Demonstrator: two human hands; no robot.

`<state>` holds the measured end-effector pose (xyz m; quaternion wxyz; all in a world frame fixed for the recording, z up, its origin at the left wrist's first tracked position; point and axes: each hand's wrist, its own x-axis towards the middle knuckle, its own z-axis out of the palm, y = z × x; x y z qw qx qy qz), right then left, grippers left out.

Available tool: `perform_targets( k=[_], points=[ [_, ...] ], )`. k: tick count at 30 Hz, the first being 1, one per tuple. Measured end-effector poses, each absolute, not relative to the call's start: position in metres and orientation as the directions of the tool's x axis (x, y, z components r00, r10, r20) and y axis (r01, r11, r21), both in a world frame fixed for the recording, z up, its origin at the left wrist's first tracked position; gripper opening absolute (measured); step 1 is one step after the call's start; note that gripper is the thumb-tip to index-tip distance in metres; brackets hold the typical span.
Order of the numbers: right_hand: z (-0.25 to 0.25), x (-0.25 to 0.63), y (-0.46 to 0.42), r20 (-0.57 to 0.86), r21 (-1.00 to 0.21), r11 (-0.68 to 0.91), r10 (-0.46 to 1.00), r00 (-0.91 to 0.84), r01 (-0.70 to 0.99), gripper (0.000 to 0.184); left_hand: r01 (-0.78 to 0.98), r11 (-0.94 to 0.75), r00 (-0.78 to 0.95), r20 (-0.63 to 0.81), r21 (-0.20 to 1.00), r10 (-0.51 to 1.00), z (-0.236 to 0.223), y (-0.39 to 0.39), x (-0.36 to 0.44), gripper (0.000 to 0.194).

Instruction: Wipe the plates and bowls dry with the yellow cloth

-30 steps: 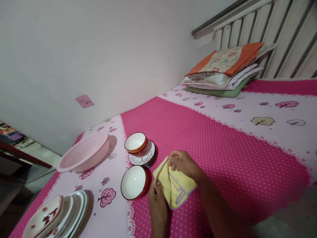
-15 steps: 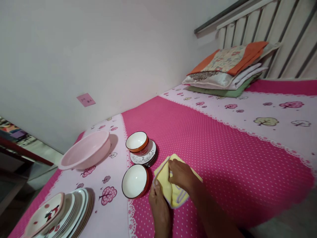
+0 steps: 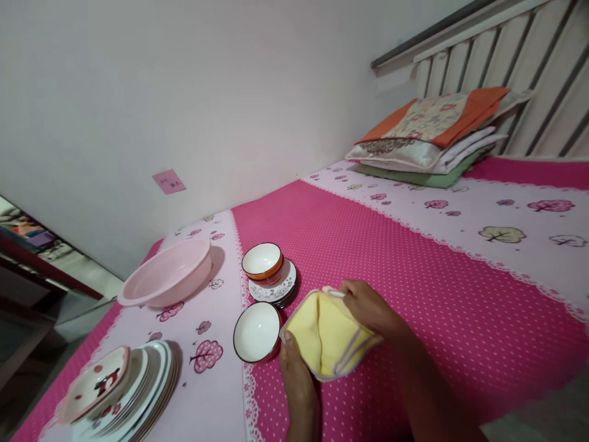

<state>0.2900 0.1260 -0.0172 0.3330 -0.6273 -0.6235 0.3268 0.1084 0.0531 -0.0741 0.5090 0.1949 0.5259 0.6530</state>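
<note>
A yellow cloth (image 3: 322, 334) with purple edging is stretched between my two hands above the pink bedspread. My left hand (image 3: 297, 374) grips its near left edge, thumb on top. On the far right, my right hand (image 3: 368, 306) pinches a corner, fingers closed. The cloth sags in the middle with a fold running down it; whether anything lies beneath it I cannot tell. Just left of the cloth sits a white-lined bowl (image 3: 257, 333) with a dark rim. Behind that bowl, orange-sided bowls (image 3: 262, 260) rest on a stack of patterned saucers (image 3: 288, 279).
A pink plastic basin (image 3: 170, 276) lies at the left by the wall. Nearer, a stack of plates (image 3: 161, 380) carries a cartoon-printed dish (image 3: 99, 383). Folded cushions and bedding (image 3: 427, 138) are piled at the far right, near the white slatted headboard (image 3: 501, 55).
My right hand has moved from the middle of the cloth to its right corner and pulled it outward. The cloth is now spread wider. My left hand keeps its edge. The view shifted slightly.
</note>
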Motion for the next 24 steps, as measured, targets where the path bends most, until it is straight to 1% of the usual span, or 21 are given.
perform_targets(
  k=[3, 6, 8, 10, 12, 14, 16, 17, 20, 22, 24],
  points=[
    [-0.012, 0.294, 0.125, -0.005, -0.908, -0.018, 0.999, 0.032, 0.419, 0.013, -0.55, 0.072, -0.372, -0.321, 0.832, 0.871, -0.075, 0.056, 0.108, 0.047],
    [-0.008, 0.287, 0.12, -0.015, -0.961, -0.007, 0.999, -0.029, 0.275, 0.006, -0.552, 0.072, -0.37, -0.321, 0.831, 0.872, -0.077, 0.058, 0.107, 0.044],
    [-0.008, 0.278, 0.118, -0.027, -0.979, -0.007, 0.995, -0.098, 0.206, 0.008, -0.534, 0.084, -0.348, -0.31, 0.841, 0.885, -0.077, 0.058, 0.107, 0.047],
    [-0.01, 0.273, 0.119, -0.041, -0.98, -0.015, 0.99, -0.131, 0.197, 0.008, -0.491, 0.083, -0.323, -0.269, 0.867, 0.907, -0.077, 0.056, 0.107, 0.054],
    [-0.013, 0.273, 0.123, -0.043, -0.966, -0.019, 0.995, -0.086, 0.258, 0.007, -0.364, 0.052, -0.328, -0.18, 0.93, 0.927, -0.076, 0.054, 0.109, 0.059],
    [-0.017, 0.281, 0.128, -0.023, -0.94, -0.029, 0.999, 0.023, 0.339, 0.009, -0.154, -0.009, -0.347, -0.046, 0.988, 0.937, -0.076, 0.052, 0.114, 0.057],
    [-0.02, 0.292, 0.132, 0.007, -0.905, -0.056, 0.989, 0.146, 0.422, 0.013, 0.053, -0.06, -0.321, 0.074, 0.997, 0.944, -0.078, 0.05, 0.12, 0.05],
    [-0.021, 0.297, 0.133, 0.021, -0.887, -0.073, 0.98, 0.198, 0.456, 0.013, 0.138, -0.073, -0.296, 0.111, 0.988, 0.949, -0.079, 0.049, 0.123, 0.047],
    [-0.023, 0.305, 0.133, 0.051, -0.847, -0.106, 0.959, 0.278, 0.521, 0.011, 0.388, -0.089, -0.207, 0.181, 0.917, 0.961, -0.079, 0.049, 0.13, 0.046],
    [-0.024, 0.305, 0.133, 0.064, -0.837, -0.102, 0.958, 0.28, 0.538, 0.011, 0.55, -0.103, -0.132, 0.209, 0.829, 0.969, -0.077, 0.051, 0.133, 0.04],
    [-0.025, 0.301, 0.133, 0.075, -0.838, -0.08, 0.963, 0.26, 0.54, 0.011, 0.661, -0.136, -0.041, 0.217, 0.738, 0.975, -0.074, 0.052, 0.135, 0.032]
  ],
)
